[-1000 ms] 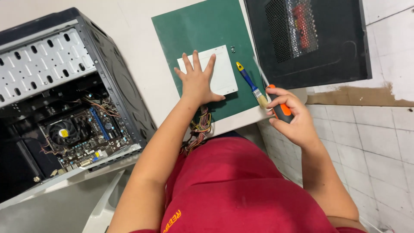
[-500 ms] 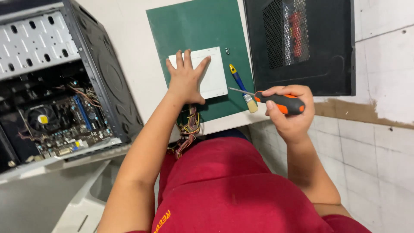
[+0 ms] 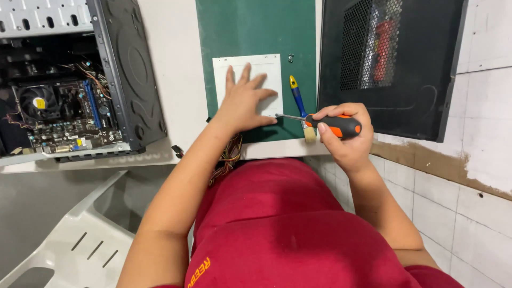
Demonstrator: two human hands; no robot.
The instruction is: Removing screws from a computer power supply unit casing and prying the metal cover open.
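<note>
My left hand lies flat with fingers spread on a white rectangular box-shaped unit that rests on a green mat. A bundle of coloured wires hangs from under that unit over the table's edge. My right hand grips a screwdriver with a black and orange handle, held level, its metal tip pointing left at the unit's lower right corner. A small brush with a blue and yellow handle lies on the mat between the unit and my right hand.
An open black computer case with a motherboard stands at the left. A black side panel with a mesh grille leans at the right against a tiled wall. Small screws lie on the mat. A white plastic chair sits lower left.
My right hand has turned the screwdriver level and brought its tip to the unit's lower right corner. My left hand stays pressed on the unit. The camera view has shifted.
</note>
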